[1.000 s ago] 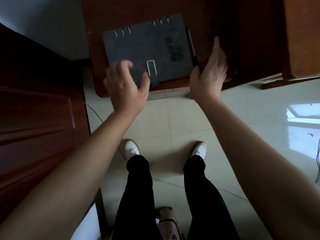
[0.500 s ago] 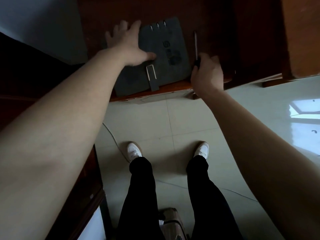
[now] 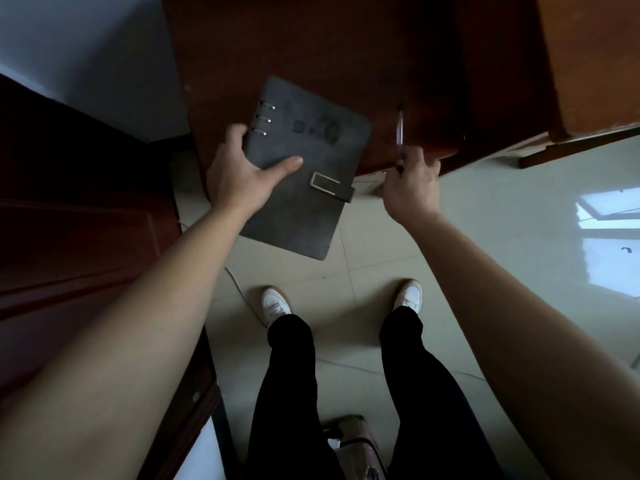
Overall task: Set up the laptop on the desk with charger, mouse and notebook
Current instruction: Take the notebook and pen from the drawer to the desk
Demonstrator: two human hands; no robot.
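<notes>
Notebook and pen lifted at the desk's edge

A person's left hand (image 3: 242, 178) grips a dark grey ring-bound notebook (image 3: 304, 168) by its spine edge, thumb flat across the cover, the book tilted and half overhanging the near edge of the dark wooden desk (image 3: 346, 53). At 3 o'clock of it, the right hand (image 3: 412, 188) is closed around a pen (image 3: 400, 133) pointing toward 12 o'clock. White shoes (image 3: 275, 304) stand on the tiled floor (image 3: 485, 209) below

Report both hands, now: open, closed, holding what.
Left hand: closed on the grey notebook, gripping its ring-bound edge.
Right hand: closed on the pen.
</notes>
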